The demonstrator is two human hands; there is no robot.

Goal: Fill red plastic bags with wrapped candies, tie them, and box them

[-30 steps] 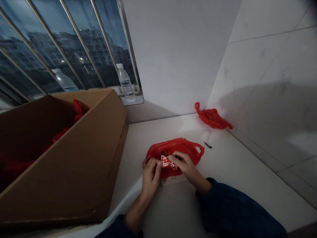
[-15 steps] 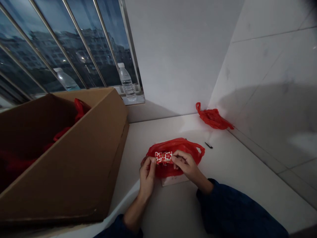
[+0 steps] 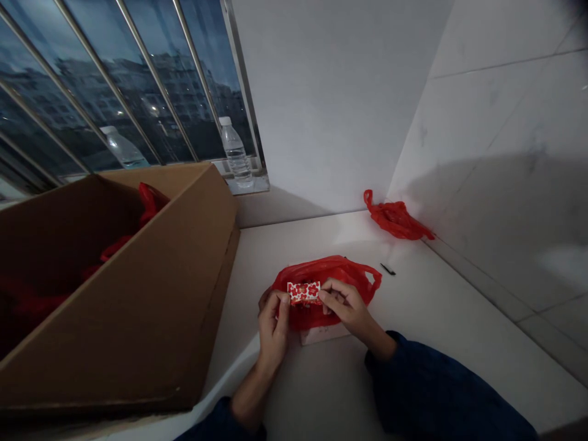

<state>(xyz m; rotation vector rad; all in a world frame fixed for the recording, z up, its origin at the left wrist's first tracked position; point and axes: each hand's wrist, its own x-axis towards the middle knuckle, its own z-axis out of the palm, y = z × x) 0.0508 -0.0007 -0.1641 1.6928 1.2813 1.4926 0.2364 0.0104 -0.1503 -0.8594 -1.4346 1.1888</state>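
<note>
Between both hands I hold a small flat white packet with a red flower print (image 3: pixel 304 291). My left hand (image 3: pixel 274 318) pinches its left end between thumb and fingers. At the right end, my right hand (image 3: pixel 343 301) grips it the same way. Right below the packet lies an open red plastic bag (image 3: pixel 331 267), its handle loop spread to the right. Red items inside the bag are partly hidden by the packet and my fingers. Under the bag's near edge a pale flat sheet or box (image 3: pixel 324 334) sticks out; I cannot tell which.
A large open cardboard box (image 3: pixel 184 294) with red bags inside stands at the left. Another red bag (image 3: pixel 397 220) lies by the back right wall, near a small black object (image 3: pixel 388 269). Two water bottles, one clear bottle (image 3: pixel 237 153) among them, stand by the barred window.
The printed packet's face has tilted slightly, so its flower pattern looks a little different. Both hands stay in nearly the same place with the same grip.
</note>
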